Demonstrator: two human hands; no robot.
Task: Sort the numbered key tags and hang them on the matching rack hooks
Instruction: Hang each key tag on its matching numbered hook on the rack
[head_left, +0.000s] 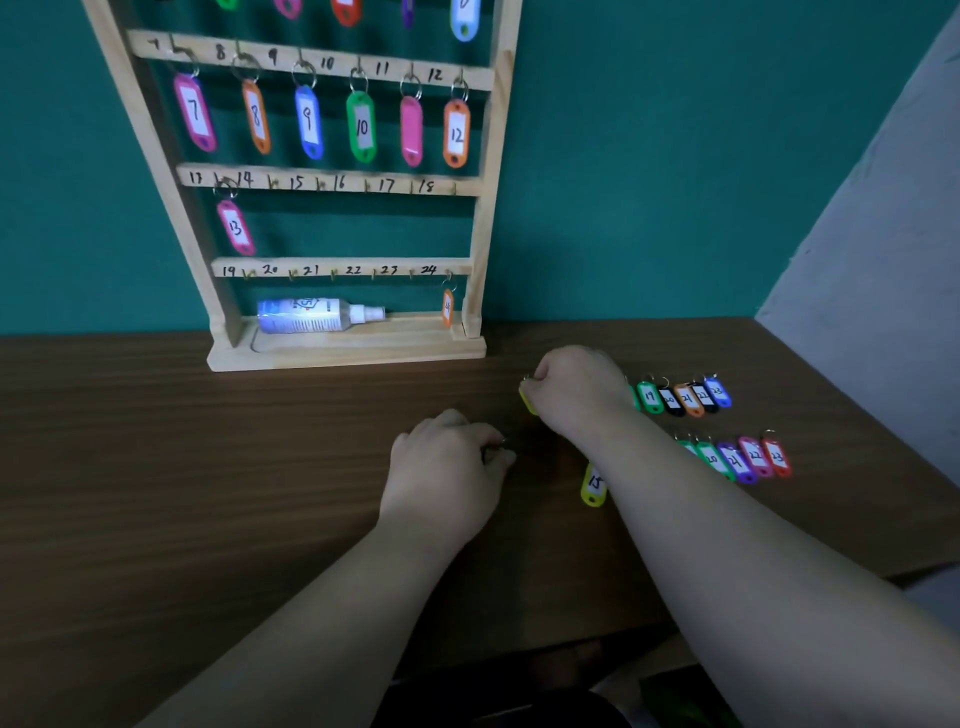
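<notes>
A spray bottle (311, 315) lies in the base of the rack (363, 351) on the counter (208, 467), with hung tags (361, 127) above it. Two tag rows (688, 400) lie just right of the right grip (574, 389), whose forearm covers part of them and of tag 15 (593, 486). The right grip pinches a yellow tag (528, 401), mostly hidden, number unseen. The left grip (447, 467) curls on the counter nearby; I cannot tell whether it holds anything.
</notes>
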